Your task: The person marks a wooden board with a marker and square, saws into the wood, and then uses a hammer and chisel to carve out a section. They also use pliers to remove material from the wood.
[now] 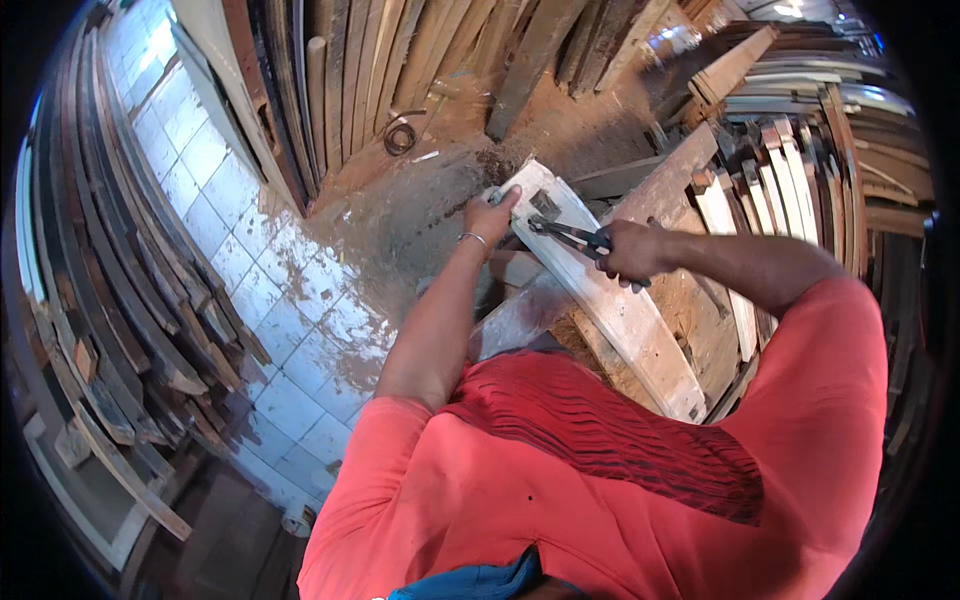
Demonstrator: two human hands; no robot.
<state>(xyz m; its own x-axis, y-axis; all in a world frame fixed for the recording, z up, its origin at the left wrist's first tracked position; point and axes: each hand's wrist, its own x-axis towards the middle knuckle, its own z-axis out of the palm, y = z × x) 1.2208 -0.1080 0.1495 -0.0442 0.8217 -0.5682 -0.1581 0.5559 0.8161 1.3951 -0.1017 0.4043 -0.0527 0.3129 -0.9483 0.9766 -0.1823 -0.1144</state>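
Observation:
A long pale wooden board [628, 315], with worn whitish paint, slants in front of me from far left to near right. Near its far end is a dark rectangular cut-out [545, 206]. My left hand [490, 213] is closed on the board's left edge at that end, thumb on top. In my right hand [632, 252] is a pair of pincers [568, 234] with dark handles, fingers wrapped round them. The pincers' jaws are at the board's face just below the cut-out; whether they grip a nail is too small to tell.
Under the board lies a wide timber plank [660, 195], running crosswise. Stacked boards [120, 260] line the left side, upright planks [400, 60] stand at the back, and more timber [780, 190] is piled right. A dark coil [400, 135] lies on the dusty floor near white tiles [290, 320].

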